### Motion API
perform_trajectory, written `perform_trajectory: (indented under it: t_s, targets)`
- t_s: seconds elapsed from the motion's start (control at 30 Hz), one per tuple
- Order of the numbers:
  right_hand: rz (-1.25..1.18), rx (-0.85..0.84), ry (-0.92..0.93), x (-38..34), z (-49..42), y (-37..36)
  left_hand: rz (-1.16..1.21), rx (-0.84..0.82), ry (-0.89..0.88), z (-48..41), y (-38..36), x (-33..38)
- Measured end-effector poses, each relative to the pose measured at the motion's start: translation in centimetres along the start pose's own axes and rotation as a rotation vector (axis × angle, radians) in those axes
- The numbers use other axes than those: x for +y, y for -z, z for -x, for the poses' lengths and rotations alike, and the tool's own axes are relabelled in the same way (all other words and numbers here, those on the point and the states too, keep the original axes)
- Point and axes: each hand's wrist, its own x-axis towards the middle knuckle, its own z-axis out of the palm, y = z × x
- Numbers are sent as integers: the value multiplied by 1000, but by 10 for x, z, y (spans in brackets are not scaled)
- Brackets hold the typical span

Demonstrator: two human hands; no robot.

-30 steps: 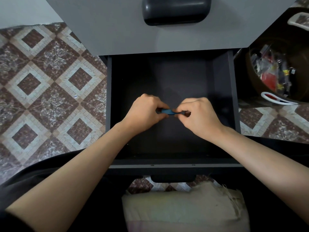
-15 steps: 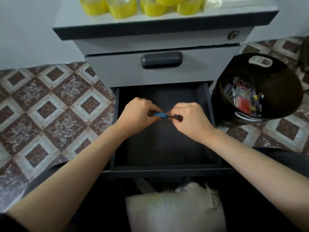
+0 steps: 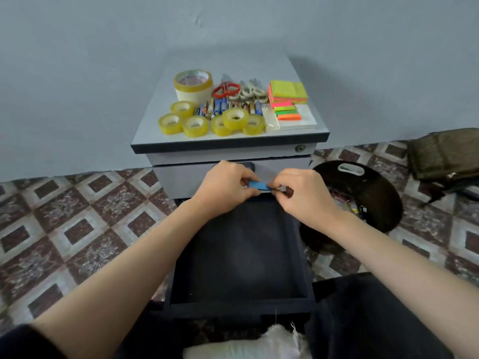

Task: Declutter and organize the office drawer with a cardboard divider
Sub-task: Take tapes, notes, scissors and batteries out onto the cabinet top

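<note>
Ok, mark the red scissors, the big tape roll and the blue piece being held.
red scissors (image 3: 226, 90), head view, on the red handles.
big tape roll (image 3: 193, 94), head view, on its side wall.
blue piece (image 3: 258, 185), head view, on its exposed middle.

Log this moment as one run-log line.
left hand, right hand: both pinch small blue item | drawer: open | cabinet top: tape rolls, batteries, scissors, sticky notes
</note>
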Motion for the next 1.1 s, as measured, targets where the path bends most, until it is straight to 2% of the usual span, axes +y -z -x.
perform_trajectory:
  t_s: [0.4,0.63,0.8,1.1]
  targets:
    - [-12,42,-198,44,-66,59,41,141,-11,-68,23,30]
    - [33,-23,-341,74,-96,61,-62,2,44,-64,11,8]
    - [65,-100,-366,74,-105,52,-76,14,41,-63,10,1]
    - [103,-120,-370,75,-110,53,-44,52,12,-62,9,0]
